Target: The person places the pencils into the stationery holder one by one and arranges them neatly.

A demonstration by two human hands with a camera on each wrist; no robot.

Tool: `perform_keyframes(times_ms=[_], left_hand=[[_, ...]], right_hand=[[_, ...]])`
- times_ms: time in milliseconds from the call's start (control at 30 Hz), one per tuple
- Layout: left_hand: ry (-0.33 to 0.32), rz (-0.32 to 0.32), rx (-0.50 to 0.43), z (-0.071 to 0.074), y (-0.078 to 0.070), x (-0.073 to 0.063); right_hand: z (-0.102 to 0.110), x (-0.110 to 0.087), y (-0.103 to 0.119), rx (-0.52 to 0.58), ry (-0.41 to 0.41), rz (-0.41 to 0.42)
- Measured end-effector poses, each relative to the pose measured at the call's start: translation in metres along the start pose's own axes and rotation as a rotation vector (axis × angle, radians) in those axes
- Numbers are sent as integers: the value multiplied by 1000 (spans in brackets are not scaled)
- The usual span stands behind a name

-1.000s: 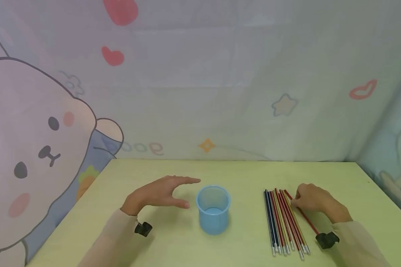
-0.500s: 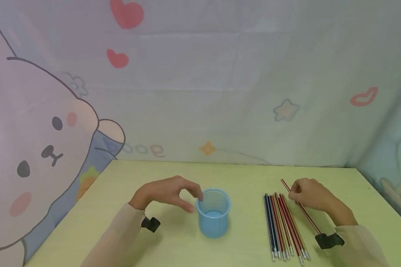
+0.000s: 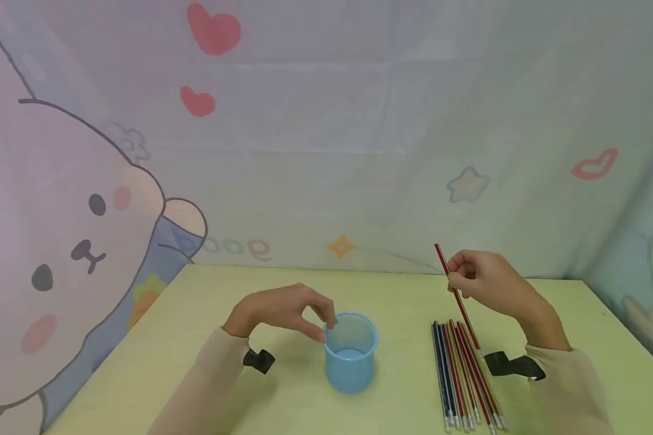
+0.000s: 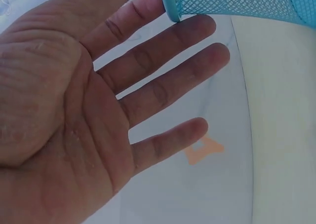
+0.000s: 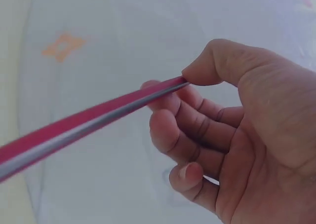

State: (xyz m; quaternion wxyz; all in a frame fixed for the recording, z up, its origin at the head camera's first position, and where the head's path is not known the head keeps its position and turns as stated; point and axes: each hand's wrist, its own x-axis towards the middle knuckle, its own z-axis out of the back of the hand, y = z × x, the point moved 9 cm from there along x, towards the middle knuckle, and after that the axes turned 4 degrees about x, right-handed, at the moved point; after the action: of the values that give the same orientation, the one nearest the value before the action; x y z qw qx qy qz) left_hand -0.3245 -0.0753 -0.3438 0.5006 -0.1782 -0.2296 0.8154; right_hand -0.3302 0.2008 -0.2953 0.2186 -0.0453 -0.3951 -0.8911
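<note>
A light blue mesh pen holder [image 3: 350, 368] stands upright on the table. At its left rim, my left hand [image 3: 285, 309] pinches the edge between thumb and forefinger. In the left wrist view the other fingers [image 4: 168, 93] extend straight beside the mesh wall [image 4: 237, 1]. To the right, my right hand [image 3: 487, 281] holds a red pencil [image 3: 462, 311] up at a slant, between thumb and fingertips. The right wrist view shows that pencil [image 5: 89, 123] striped red and silver. Below it lies a row of pencils [image 3: 462, 374] in dark blue, red and gold, white erasers toward me.
The pale yellow table [image 3: 239, 386] runs back to a printed cloth backdrop [image 3: 315, 151] with a cartoon bear, hearts and a star. Another cloth [image 3: 642, 284] hangs along the right side. Black wrist cameras sit on both sleeves.
My right hand has lifted the red pencil off the table beside the row and tilted it up. My left hand has moved right, and its fingers have closed onto the pen holder's rim.
</note>
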Motion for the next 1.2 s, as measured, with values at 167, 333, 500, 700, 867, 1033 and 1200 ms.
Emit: perform_keyframes(times_ms=[167, 333, 500, 700, 867, 1033, 1200], left_hand=[[2, 19, 7, -3, -5, 1], [13, 44, 41, -1, -12, 4], [16, 55, 36, 1, -15, 7], [8, 19, 12, 1, -16, 11], [12, 2, -31, -4, -14, 13], [16, -33, -35, -5, -16, 17], [22, -60, -1, -6, -22, 20]], right_hand=[[-3, 0, 36, 33, -26, 80], [-5, 1, 65, 58, -63, 175], [-9, 4, 86, 140, -101, 255], [-15, 9, 94, 310, -216, 308], [-41, 21, 88, 302, -197, 257], [-86, 32, 79, 282, -92, 188], [-119, 34, 72, 196, -23, 155]])
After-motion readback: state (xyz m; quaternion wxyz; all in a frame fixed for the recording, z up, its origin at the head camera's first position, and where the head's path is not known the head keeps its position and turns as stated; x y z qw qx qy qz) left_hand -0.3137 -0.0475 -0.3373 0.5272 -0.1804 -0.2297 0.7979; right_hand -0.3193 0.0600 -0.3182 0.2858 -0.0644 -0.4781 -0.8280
